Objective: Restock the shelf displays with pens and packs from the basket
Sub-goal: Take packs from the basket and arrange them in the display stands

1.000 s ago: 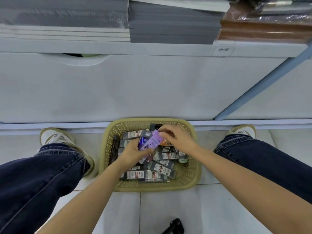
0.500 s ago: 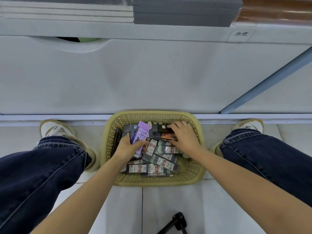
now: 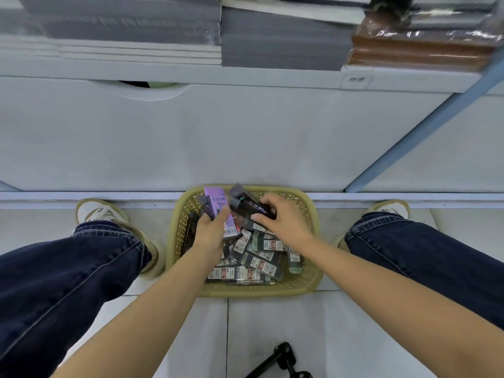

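Note:
A tan plastic basket (image 3: pixel 308 279) stands on the floor between my feet, filled with several grey packs (image 3: pixel 261 261) with red-and-white labels. My left hand (image 3: pixel 210 236) grips a purple pack (image 3: pixel 216 204) together with a darker pack behind it, held upright over the basket's left side. My right hand (image 3: pixel 283 216) pinches a dark pack (image 3: pixel 249 204) just above the pile, its far end pointing up and left, close to the purple pack.
A white cabinet front (image 3: pixel 218 137) rises right behind the basket. Above it a shelf (image 3: pixel 245 77) carries stacks of grey and brown notebooks. My knees in dark jeans flank the basket. A black stand (image 3: pixel 283 358) lies on the tiles near the bottom edge.
My right hand has lifted a dark pack out of the pile and brought it up beside the left hand. The left hand has raised its purple pack a little higher.

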A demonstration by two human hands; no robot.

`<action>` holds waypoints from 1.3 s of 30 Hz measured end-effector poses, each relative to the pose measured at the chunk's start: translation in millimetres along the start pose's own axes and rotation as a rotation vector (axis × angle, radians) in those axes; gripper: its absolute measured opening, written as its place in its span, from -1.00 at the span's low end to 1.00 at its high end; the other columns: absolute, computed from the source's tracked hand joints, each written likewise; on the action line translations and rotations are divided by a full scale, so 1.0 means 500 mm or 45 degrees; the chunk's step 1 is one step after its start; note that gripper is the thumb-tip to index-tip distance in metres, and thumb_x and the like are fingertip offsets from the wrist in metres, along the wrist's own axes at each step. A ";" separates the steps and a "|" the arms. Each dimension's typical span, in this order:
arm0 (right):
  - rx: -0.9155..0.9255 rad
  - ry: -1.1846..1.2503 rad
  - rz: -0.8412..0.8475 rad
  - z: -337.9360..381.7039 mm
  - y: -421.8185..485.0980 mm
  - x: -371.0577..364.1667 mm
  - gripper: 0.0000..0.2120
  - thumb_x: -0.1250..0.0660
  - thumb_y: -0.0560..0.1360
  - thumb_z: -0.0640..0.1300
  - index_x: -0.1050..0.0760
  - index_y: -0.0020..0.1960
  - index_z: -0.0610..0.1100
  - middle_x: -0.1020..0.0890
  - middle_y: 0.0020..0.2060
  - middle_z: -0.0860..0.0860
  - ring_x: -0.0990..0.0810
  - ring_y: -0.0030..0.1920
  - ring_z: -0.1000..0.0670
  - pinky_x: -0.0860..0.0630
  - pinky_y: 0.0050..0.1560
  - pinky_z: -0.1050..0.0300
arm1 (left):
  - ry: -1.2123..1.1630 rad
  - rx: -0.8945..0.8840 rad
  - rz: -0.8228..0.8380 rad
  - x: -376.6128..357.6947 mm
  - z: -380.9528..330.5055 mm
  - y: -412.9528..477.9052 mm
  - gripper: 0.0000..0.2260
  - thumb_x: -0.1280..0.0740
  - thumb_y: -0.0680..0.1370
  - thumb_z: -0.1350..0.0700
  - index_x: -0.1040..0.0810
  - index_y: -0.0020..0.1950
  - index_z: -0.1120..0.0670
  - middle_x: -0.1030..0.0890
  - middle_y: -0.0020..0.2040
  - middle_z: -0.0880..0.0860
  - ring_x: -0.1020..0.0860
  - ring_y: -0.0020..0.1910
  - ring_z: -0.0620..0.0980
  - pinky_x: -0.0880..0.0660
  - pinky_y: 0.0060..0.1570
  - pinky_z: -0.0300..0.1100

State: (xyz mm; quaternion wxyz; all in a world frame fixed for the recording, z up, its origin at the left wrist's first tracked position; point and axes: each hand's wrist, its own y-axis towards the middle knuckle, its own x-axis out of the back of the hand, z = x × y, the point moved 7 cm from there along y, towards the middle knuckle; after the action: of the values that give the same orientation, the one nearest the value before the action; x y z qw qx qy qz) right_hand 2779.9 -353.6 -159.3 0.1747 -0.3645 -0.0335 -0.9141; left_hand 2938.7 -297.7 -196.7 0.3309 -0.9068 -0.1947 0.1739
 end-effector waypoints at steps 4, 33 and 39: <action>0.022 0.079 -0.100 0.077 -0.023 0.003 -0.74 -0.52 0.38 -0.04 -0.44 -0.12 -0.03 -0.51 -0.21 0.13 -0.43 -0.23 0.15 -0.24 -0.28 0.33 | -0.160 -0.054 0.048 -0.025 -0.035 -0.051 -0.69 -0.32 0.60 0.11 -0.50 0.23 0.30 -0.62 0.03 0.28 -0.61 -0.19 0.14 -0.60 -0.21 -0.01; 0.168 0.779 -0.128 0.460 -0.063 0.245 -0.74 -0.24 0.61 -0.04 -0.48 0.26 -0.05 -0.63 0.04 -0.02 -0.62 -0.01 0.09 -0.57 -0.03 0.19 | 0.004 -0.737 0.330 -0.009 -0.383 -0.359 -0.71 -0.50 0.41 0.26 -0.60 0.11 0.20 -0.71 -0.09 0.16 -0.69 -0.15 0.12 -0.62 -0.15 -0.04; 0.350 0.709 -0.224 0.611 -0.035 0.389 -0.74 -0.35 0.54 -0.20 -0.46 0.22 -0.15 -0.62 0.04 -0.14 -0.61 0.07 -0.11 -0.56 0.08 0.01 | 0.038 -0.885 0.435 -0.021 -0.529 -0.437 -0.69 -0.48 0.44 0.15 -0.58 0.16 0.16 -0.71 -0.03 0.15 -0.69 -0.14 0.09 -0.60 -0.12 -0.02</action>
State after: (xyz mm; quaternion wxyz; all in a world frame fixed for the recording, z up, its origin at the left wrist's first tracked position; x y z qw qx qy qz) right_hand 2843.1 -337.0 197.5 0.1450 -0.0690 -0.1391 -0.9772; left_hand 2995.2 -289.1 141.7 -0.0272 -0.9867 -0.0832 0.1367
